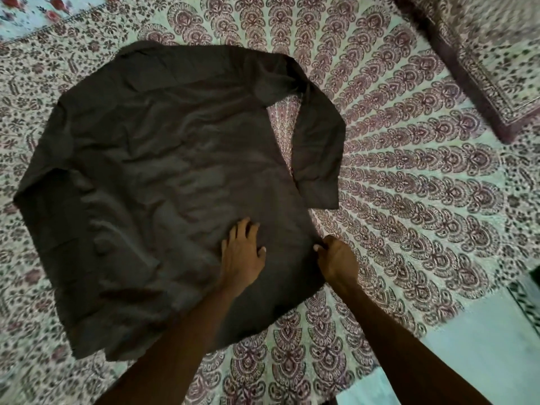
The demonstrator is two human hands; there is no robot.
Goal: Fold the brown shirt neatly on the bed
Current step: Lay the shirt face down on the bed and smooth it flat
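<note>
The brown shirt [163, 171] lies spread flat on the bed, filling the left and middle of the view, its back up and wrinkled. One long sleeve [318, 159] bends down along its right side; the other sleeve lies folded at the left edge. My left hand [242, 255] rests flat on the shirt's lower right part, fingers spread. My right hand [336, 258] is at the shirt's right side edge, fingers pinched on the cloth there.
The bed is covered by a patterned maroon-and-white sheet [409, 185]. A pillow in matching print [491, 59] lies at the top right. A floral cloth [35, 13] shows at the top left. The bed's near edge [467, 346] runs at the lower right.
</note>
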